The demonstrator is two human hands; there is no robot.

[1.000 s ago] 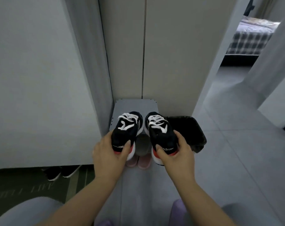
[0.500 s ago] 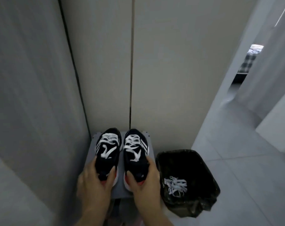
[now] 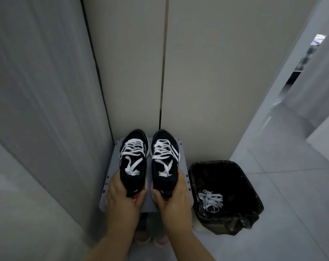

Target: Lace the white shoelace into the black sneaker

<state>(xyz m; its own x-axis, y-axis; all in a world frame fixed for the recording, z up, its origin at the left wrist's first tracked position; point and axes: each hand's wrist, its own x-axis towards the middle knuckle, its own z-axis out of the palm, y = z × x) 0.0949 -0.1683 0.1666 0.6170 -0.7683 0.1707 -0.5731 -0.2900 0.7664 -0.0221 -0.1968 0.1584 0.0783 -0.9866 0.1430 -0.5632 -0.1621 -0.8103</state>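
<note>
Cabinet doors (image 3: 207, 72), tall cream panels, at 12 o'clock. Black lined bin (image 3: 225, 178) at 4 o'clock. Grey plastic shelf (image 3: 181, 146), centre, bears black left sneaker (image 3: 134, 166) and black right sneaker (image 3: 164, 166), white shoelaces (image 3: 133, 149) threaded, toes to 12. Risk: heels near shelf front edge; careless release could tip one off. Left hand (image 3: 122, 200) wraps left sneaker heel, right hand (image 3: 176, 200) wraps right sneaker heel, 6 o'clock. Loose white lace tangle (image 3: 209, 201) in bin.

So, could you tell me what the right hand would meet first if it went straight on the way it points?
The right hand grips the right sneaker by its heel; pushed on, the toe would probably reach the cabinet door first, though depth is unclear.
</note>
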